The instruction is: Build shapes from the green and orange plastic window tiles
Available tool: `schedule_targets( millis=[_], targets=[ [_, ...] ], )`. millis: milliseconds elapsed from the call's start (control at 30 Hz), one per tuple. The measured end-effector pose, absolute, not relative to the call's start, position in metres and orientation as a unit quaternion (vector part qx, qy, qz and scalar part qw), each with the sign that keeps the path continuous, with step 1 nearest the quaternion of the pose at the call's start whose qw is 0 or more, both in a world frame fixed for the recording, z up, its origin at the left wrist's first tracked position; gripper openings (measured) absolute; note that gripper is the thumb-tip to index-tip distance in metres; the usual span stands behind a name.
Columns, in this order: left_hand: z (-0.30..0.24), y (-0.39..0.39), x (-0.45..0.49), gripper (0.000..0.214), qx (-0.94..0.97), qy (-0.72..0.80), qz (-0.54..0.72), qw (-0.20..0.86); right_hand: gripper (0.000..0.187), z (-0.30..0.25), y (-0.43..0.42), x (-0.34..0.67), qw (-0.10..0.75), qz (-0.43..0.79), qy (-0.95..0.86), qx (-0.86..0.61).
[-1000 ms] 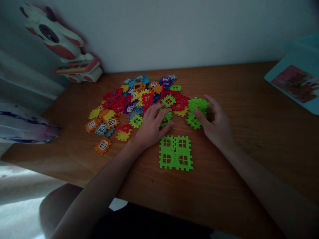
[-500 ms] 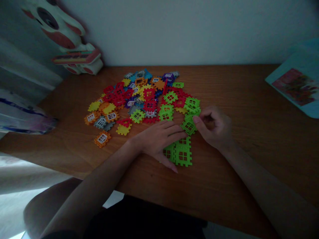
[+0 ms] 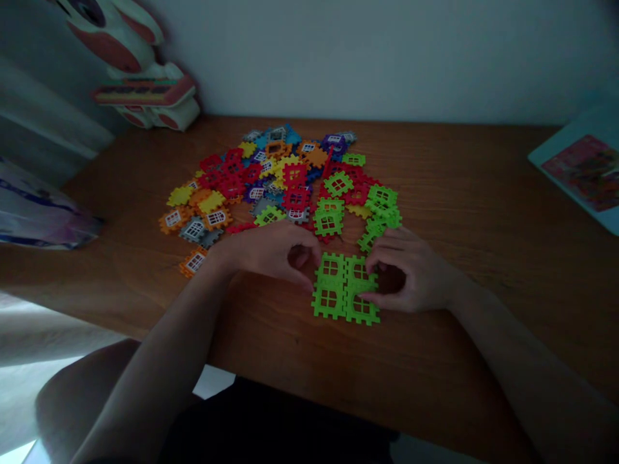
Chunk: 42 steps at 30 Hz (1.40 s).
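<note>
A square panel of joined green window blocks [image 3: 345, 296] lies flat on the table in front of me. My left hand [image 3: 278, 254] is curled at its left edge, thumb and fingertips against the notched side. On the opposite side my right hand [image 3: 411, 270] curves around the edge, its thumb and fingertips resting on the panel's right part. Just behind the right fingers is a heap of loose green blocks [image 3: 382, 200], partly hidden by them. More green window blocks [image 3: 329, 216] lie behind the panel.
A pile of notched plastic blocks in red [image 3: 232, 171], yellow [image 3: 211, 202], orange, grey and purple spreads behind my left hand. At the back left stands a toy animal with a keyboard [image 3: 145, 93]. A plastic bag [image 3: 43, 206] is at left, a picture box [image 3: 585, 167] at right.
My left hand has moved from on top of the green panel to its left edge. My right hand has come down from the loose green blocks to the panel's right edge.
</note>
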<state>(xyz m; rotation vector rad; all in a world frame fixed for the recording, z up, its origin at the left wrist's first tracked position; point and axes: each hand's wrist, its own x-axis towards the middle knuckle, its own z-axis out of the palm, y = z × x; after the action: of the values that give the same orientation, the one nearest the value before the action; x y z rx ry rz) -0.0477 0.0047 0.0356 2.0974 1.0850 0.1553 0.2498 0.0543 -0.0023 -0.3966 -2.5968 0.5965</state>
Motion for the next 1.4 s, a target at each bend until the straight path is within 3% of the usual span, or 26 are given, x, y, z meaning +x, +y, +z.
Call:
schedule_targets(
  millis=[133,367,800,1033,1233,1333,1400],
  targets=[
    [0.034,0.002,-0.044,0.046,0.812,0.446,0.038,0.375,0.058,-0.001,0.058,0.259,0.204,0.219,-0.94,-0.165],
    [0.033,-0.005,-0.021,0.071,0.857,0.483,-0.018,0.178,0.077,-0.004,0.06,0.261,0.187,0.217,-0.944,-0.161],
    [0.03,-0.004,-0.013,0.068,0.879,0.446,-0.018,0.171,0.056,-0.011,0.054,0.247,0.197,0.257,-0.938,-0.122],
    [0.027,-0.003,-0.015,0.073,0.907,0.396,0.052,0.133,0.064,-0.014,0.048,0.243,0.237,0.262,-0.925,-0.143],
    [0.02,-0.01,0.003,0.084,0.936,0.297,0.167,0.088,0.014,-0.011,0.05,0.243,0.401,0.141,-0.839,-0.341],
    [0.013,-0.012,0.009,0.091,0.942,0.272,0.168,0.103,0.017,-0.015,0.056,0.243,0.394,0.081,-0.827,-0.393],
    [0.009,-0.012,0.011,0.089,0.945,0.272,0.154,0.101,0.035,-0.019,0.058,0.243,0.356,0.06,-0.836,-0.413]
  ],
)
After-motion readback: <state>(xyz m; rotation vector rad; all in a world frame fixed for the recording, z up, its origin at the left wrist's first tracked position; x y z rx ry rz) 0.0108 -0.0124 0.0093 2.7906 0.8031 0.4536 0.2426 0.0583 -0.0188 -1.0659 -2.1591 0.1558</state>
